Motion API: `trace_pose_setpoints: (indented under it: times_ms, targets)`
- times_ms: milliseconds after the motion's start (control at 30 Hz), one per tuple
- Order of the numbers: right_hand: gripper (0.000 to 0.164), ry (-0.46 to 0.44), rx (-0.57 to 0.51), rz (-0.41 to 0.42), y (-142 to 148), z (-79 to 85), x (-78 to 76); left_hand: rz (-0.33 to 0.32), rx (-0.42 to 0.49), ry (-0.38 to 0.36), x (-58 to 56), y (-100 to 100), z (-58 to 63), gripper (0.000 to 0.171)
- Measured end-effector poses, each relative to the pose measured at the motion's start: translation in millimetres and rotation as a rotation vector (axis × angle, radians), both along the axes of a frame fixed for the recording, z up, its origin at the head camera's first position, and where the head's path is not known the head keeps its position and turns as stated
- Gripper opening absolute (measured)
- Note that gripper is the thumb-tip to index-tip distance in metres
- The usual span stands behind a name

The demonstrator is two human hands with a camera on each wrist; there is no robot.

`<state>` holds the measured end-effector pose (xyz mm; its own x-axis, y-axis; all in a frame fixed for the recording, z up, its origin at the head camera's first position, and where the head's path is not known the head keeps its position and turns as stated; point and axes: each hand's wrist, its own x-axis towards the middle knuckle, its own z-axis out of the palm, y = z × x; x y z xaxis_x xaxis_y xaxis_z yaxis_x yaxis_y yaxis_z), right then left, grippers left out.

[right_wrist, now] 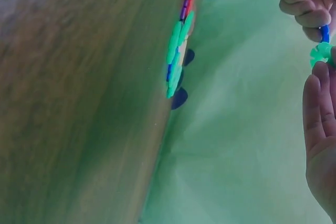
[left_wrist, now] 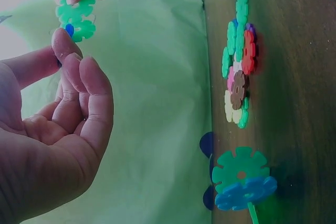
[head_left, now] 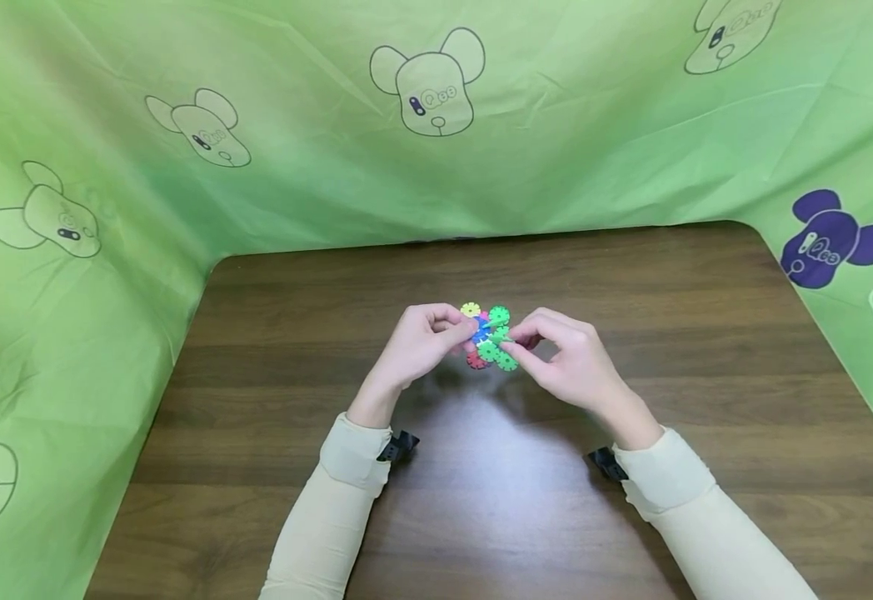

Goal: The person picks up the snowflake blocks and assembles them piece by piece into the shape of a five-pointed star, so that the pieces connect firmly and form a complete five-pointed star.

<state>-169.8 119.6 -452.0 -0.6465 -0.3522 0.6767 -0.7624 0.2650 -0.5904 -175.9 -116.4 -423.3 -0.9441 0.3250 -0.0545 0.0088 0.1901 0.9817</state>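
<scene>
My left hand (head_left: 423, 342) pinches a blue notched plastic disc (left_wrist: 69, 30), mostly hidden by the fingers. Opposite it, my right hand (head_left: 573, 357) pinches a green notched disc (left_wrist: 77, 8) between thumb and fingertips. In both wrist views the green and blue discs meet between the hands; how firmly they are joined cannot be told. Behind and below the hands, several more interlocking discs lie on the table, among them a yellow disc (head_left: 470, 309), a red disc (left_wrist: 249, 51) and a brown disc (left_wrist: 239, 90).
The brown wooden table (head_left: 271, 433) is bounded at the back and sides by a green printed cloth (head_left: 294, 167). A green disc (left_wrist: 242, 163) stands by a blue disc (left_wrist: 247, 193) in the left wrist view. Dark wrist straps (head_left: 399, 447) sit on both forearms.
</scene>
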Motion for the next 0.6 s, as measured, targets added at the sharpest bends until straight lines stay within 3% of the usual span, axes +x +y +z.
trace_pose_setpoints:
  times_ms: [333,600]
  targets:
    - [0.02,0.083,0.018,-0.027,-1.5,0.1,0.2,0.003,-0.013,0.004,1.1,1.7,0.7,0.016]
    - [0.025,0.16,0.058,-0.054,-3.8,3.9,1.0,-0.007,0.024,-0.016,0.6,4.2,0.6,0.015]
